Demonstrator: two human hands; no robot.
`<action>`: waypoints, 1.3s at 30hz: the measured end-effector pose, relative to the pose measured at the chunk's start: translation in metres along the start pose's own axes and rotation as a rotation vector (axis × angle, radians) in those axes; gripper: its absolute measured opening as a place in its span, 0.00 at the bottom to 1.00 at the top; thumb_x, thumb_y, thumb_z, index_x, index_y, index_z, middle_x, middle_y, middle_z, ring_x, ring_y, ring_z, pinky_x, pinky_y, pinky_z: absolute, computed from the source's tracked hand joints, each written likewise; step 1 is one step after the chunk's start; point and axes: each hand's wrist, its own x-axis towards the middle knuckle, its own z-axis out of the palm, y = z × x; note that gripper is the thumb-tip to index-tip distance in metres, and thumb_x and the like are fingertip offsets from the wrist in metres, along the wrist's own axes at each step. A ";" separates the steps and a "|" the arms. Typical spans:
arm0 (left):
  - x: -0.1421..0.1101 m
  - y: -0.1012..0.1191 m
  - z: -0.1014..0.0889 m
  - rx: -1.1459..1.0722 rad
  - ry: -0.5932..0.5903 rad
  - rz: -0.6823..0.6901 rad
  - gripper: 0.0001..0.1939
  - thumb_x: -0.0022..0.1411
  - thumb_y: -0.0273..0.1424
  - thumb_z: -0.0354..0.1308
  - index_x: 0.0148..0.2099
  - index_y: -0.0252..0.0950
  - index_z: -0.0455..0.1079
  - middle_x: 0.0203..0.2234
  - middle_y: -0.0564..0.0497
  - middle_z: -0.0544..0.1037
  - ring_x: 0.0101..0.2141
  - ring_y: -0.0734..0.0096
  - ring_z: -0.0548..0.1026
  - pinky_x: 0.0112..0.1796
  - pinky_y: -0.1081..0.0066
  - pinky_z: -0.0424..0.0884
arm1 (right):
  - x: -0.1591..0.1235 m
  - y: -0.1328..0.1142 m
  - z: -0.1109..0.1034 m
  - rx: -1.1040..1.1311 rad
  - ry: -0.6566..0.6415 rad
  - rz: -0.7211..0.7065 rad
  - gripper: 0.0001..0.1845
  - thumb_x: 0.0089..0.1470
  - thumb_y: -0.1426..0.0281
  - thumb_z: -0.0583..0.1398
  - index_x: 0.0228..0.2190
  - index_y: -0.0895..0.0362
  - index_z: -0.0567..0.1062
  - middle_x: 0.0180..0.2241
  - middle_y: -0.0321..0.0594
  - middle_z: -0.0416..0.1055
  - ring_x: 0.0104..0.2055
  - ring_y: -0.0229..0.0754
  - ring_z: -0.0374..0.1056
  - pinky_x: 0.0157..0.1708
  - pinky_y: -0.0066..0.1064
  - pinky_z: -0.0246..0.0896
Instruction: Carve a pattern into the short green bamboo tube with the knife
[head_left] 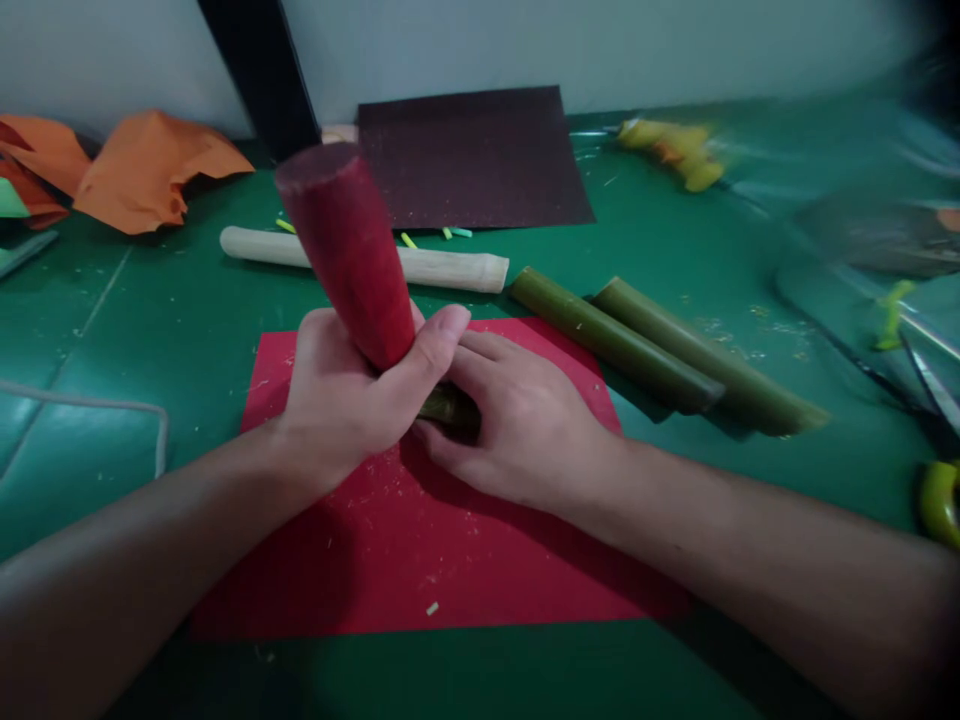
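Observation:
My left hand [352, 390] is closed round the lower end of a thick red cylinder [356, 260], which narrows downward and leans up and to the left. Whether anything extends below it is hidden by my fingers. Right beside it, my right hand [517, 410] grips a short green bamboo piece [450, 408], whose dark end shows between the two hands. Both hands are over a red sheet [390, 560] sprinkled with pale shavings.
Two green bamboo lengths [622, 345] lie to the right, and a pale stick [450, 268] lies behind. Farther back are a dark sheet [472, 160], crumpled orange paper [154, 175] and a yellow-handled tool [671, 150]. Scissors [937, 400] are at the right edge.

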 end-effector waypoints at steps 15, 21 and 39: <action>0.002 0.003 0.000 0.108 0.041 -0.081 0.26 0.64 0.41 0.63 0.19 0.37 0.59 0.14 0.57 0.59 0.17 0.79 0.58 0.18 0.73 0.57 | -0.001 -0.001 -0.001 -0.049 -0.024 0.056 0.17 0.55 0.64 0.62 0.42 0.63 0.80 0.42 0.50 0.79 0.46 0.54 0.74 0.45 0.42 0.68; 0.006 0.006 0.001 0.130 0.000 -0.147 0.22 0.62 0.36 0.62 0.20 0.38 0.59 0.14 0.57 0.60 0.18 0.78 0.59 0.18 0.74 0.59 | 0.001 -0.002 -0.002 -0.041 -0.029 0.067 0.19 0.55 0.64 0.63 0.45 0.63 0.80 0.44 0.50 0.78 0.46 0.53 0.74 0.45 0.42 0.68; 0.008 0.011 -0.003 0.146 -0.002 -0.272 0.19 0.58 0.35 0.64 0.19 0.38 0.63 0.14 0.57 0.65 0.18 0.78 0.62 0.19 0.75 0.62 | 0.005 0.002 -0.001 0.018 -0.038 0.092 0.11 0.51 0.66 0.63 0.35 0.60 0.77 0.35 0.44 0.76 0.37 0.45 0.69 0.36 0.35 0.61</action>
